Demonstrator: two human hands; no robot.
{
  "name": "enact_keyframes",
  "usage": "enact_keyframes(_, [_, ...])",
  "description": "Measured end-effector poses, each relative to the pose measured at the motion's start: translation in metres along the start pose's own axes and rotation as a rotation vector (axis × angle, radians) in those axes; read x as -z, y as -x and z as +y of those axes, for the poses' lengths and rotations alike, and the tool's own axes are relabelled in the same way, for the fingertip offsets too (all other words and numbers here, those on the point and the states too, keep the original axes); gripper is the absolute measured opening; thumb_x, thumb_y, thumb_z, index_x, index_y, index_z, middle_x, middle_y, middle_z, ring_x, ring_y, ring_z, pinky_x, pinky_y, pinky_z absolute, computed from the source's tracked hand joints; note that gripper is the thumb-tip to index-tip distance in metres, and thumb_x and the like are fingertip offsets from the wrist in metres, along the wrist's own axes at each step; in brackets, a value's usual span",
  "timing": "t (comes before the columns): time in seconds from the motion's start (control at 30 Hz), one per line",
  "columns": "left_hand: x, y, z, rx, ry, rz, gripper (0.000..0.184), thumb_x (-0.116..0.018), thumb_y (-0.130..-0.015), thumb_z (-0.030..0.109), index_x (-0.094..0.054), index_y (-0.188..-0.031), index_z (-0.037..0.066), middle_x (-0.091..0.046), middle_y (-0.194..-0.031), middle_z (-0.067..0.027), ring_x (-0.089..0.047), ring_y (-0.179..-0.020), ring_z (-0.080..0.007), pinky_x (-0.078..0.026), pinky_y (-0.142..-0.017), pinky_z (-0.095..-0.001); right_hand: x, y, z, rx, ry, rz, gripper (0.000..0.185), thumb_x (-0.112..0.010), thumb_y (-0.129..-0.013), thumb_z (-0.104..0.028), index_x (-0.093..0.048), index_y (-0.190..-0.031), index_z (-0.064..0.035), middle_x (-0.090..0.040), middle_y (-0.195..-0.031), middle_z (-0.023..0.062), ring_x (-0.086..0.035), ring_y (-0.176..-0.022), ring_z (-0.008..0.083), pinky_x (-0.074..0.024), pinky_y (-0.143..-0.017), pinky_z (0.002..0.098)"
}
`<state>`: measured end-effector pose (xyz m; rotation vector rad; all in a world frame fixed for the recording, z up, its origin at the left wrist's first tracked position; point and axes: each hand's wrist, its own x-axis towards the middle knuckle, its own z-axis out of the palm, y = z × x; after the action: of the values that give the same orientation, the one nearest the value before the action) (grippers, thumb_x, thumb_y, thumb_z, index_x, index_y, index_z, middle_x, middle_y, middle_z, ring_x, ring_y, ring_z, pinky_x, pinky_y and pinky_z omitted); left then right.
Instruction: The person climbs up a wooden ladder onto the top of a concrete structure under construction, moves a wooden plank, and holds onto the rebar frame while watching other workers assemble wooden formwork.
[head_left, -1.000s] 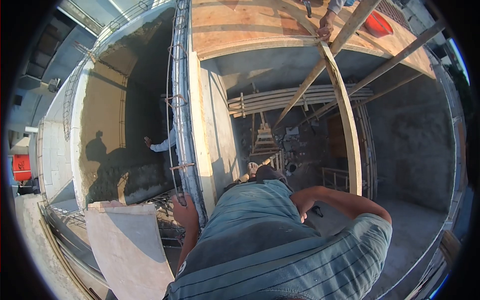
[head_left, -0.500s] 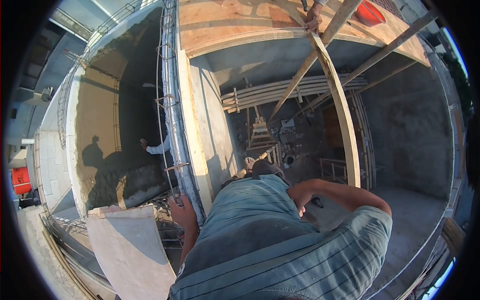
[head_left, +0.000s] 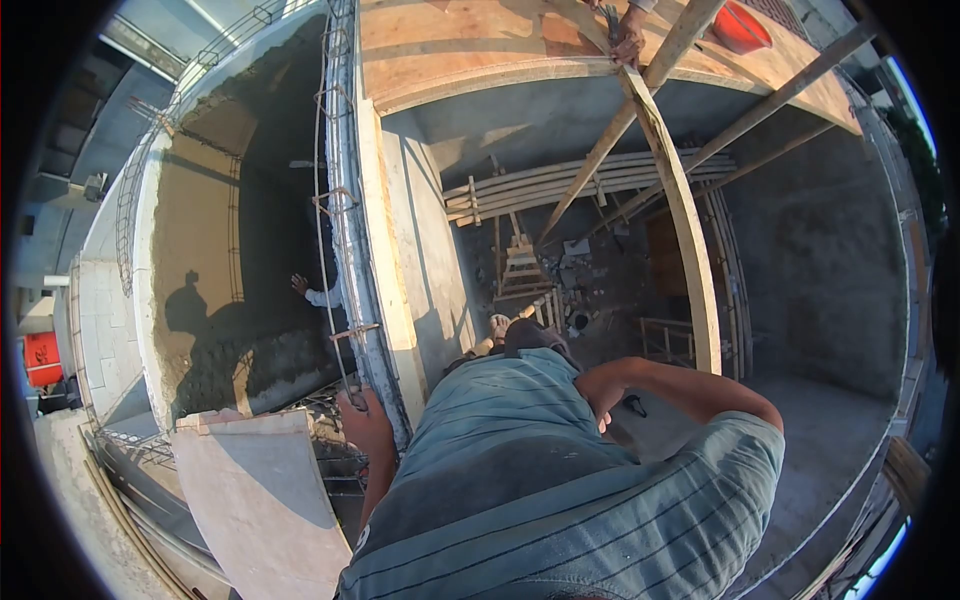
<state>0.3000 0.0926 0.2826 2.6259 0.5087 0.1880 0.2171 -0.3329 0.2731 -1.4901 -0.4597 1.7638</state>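
My left hand [head_left: 368, 424] is closed around a thin steel bar [head_left: 345, 368] of the rebar cage [head_left: 335, 200], on the left of my body. Bent at the elbow, my right arm brings my right hand [head_left: 600, 402] in against my waist. Its fingers are mostly hidden, so I cannot tell what they do. A long squared timber [head_left: 680, 200] runs from near my right forearm to the plywood deck [head_left: 470, 40]. At its far end is a co-worker's hand [head_left: 628, 45], beside a dark pronged tool [head_left: 611, 15].
Slanting wooden poles [head_left: 770, 103] cross over a deep room with a wooden ladder [head_left: 520, 262] and scattered debris below. On the left, another person's hand [head_left: 300, 284] shows over a shaded pit. A red basin [head_left: 740, 28] sits on the deck. A pale board [head_left: 255, 490] lies lower left.
The other person's hand in the pit has shifted slightly right and up. By the timber's far end, the dark tool has come further into view. My hands stay in place.
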Motion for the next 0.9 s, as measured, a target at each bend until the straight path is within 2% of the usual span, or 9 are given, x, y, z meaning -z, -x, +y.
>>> enact_keyframes(0.43, [-0.002,-0.001,-0.005,-0.026,0.078,-0.013,0.027,-0.069,-0.102,0.032,-0.062,-0.102,0.005,-0.062,-0.076,-0.0060,-0.061,-0.067,-0.0241,-0.049,-0.066,-0.0416,-0.003,0.001,0.002,0.001,-0.018,0.021,0.020,-0.082,-0.084,-0.015,-0.082,-0.099,-0.0022,-0.083,-0.098,0.0140,-0.082,-0.088,0.0260,-0.0645,-0.075,0.0337])
enact_keyframes(0.57, [-0.001,-0.001,-0.007,-0.007,0.089,-0.039,0.027,-0.069,-0.102,0.032,-0.062,-0.103,0.006,-0.064,-0.076,-0.0059,-0.062,-0.067,-0.0245,-0.049,-0.066,-0.0420,-0.002,0.003,-0.003,0.017,-0.023,0.010,0.023,-0.083,-0.086,-0.018,-0.082,-0.100,-0.0011,-0.082,-0.096,0.0141,-0.082,-0.086,0.0265,-0.0651,-0.074,0.0350])
enact_keyframes(0.7, [-0.003,-0.002,-0.008,0.010,0.070,-0.041,0.028,-0.069,-0.101,0.033,-0.062,-0.104,0.006,-0.066,-0.078,-0.0073,-0.065,-0.069,-0.0267,-0.050,-0.067,-0.0434,-0.001,0.004,-0.004,0.029,-0.019,0.004,0.025,-0.083,-0.088,-0.021,-0.081,-0.101,-0.0002,-0.082,-0.095,0.0142,-0.081,-0.085,0.0268,-0.0654,-0.074,0.0355])
enact_keyframes(0.9, [-0.005,-0.001,-0.009,-0.015,0.007,0.002,0.030,-0.068,-0.101,0.035,-0.062,-0.105,0.006,-0.069,-0.081,-0.0098,-0.068,-0.073,-0.0309,-0.051,-0.069,-0.0461,0.000,0.001,-0.001,0.004,0.002,-0.001,0.024,-0.083,-0.085,-0.019,-0.082,-0.102,-0.0016,-0.082,-0.098,0.0140,-0.081,-0.086,0.0260,-0.0651,-0.076,0.0352])
